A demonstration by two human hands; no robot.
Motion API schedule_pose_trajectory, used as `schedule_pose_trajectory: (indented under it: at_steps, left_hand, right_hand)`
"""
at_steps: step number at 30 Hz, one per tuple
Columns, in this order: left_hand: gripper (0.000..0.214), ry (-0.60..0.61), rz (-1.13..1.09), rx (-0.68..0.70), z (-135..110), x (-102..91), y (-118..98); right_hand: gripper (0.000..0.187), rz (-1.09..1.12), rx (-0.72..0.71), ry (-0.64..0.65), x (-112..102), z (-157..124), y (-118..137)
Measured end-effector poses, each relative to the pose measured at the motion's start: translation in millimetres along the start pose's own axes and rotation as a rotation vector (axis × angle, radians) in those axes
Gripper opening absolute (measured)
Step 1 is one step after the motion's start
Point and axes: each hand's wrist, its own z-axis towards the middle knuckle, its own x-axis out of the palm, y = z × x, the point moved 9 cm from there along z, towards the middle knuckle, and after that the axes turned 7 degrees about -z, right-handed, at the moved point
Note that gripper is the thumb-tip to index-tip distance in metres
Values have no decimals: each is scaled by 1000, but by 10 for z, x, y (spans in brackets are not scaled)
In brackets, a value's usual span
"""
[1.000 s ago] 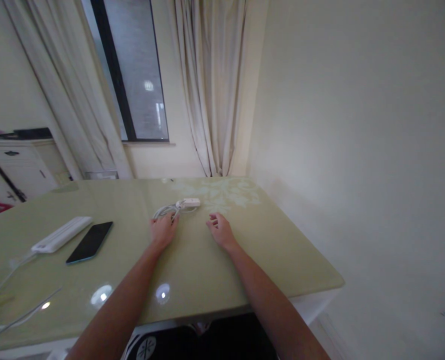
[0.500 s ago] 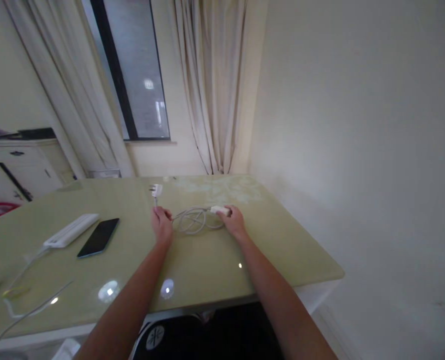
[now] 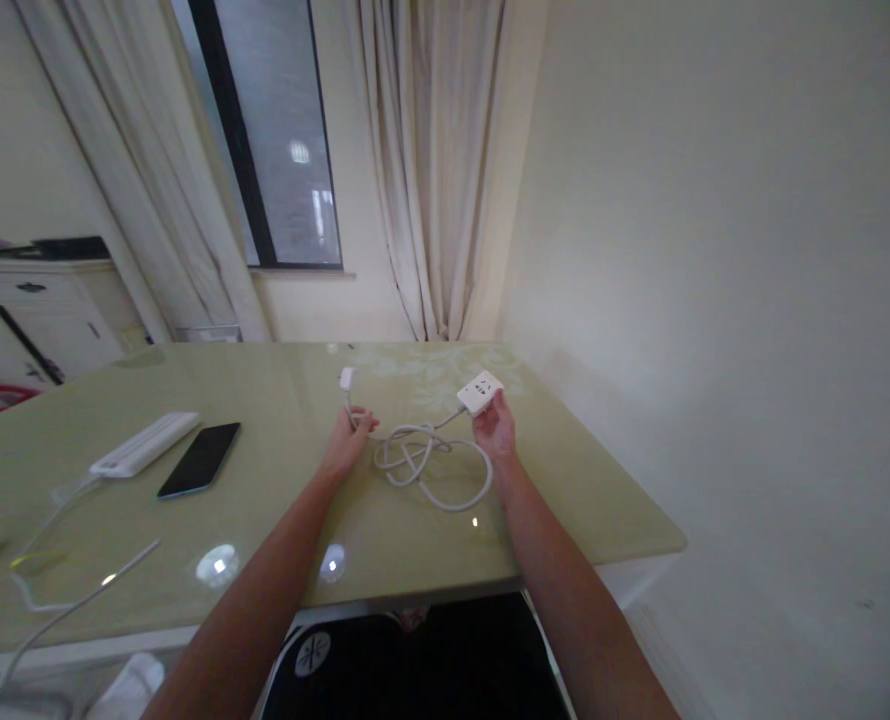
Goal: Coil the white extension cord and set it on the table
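Observation:
My right hand (image 3: 495,430) grips a small white power strip (image 3: 480,393) by its edge, its socket face tilted up toward me. From the strip a white cord (image 3: 456,508) runs in loose, tangled loops between my hands, over the table. My left hand (image 3: 347,440) is closed round the cord's other end, just below the white plug (image 3: 347,379), which points upward. Part of the cord is hidden behind the left fingers.
To the left lie a black phone (image 3: 200,460) and a longer white power strip (image 3: 145,445) with its own cord. Another white cable (image 3: 77,605) hangs over the front edge of the glossy table (image 3: 602,500). A wall (image 3: 752,350) stands on the right.
My right hand has lifted and turned the small power strip, so its sockets show. My left hand has shifted right with the plug. The cord loops have spread wider.

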Motion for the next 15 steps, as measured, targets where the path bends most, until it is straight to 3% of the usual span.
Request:
schedule_pose_trajectory:
  at_steps: [3,6,8,15]
  left_hand:
    - [47,107,420,90,-136,221,-53]
    - [45,9,946,155,-255,230,-178]
    - [54,-15,1180,165,-306,209,-256]
    - [65,33,1210,-20,-264,-21,-213]
  right_hand:
    - [29,-14,56,33,72,-77,-41]
    - [34,-39,76,32,113,-113,-75]
    - [37,-79,96,1,90,-98,-110]
    - [49,-260,94,-221,-193,-33,-172]
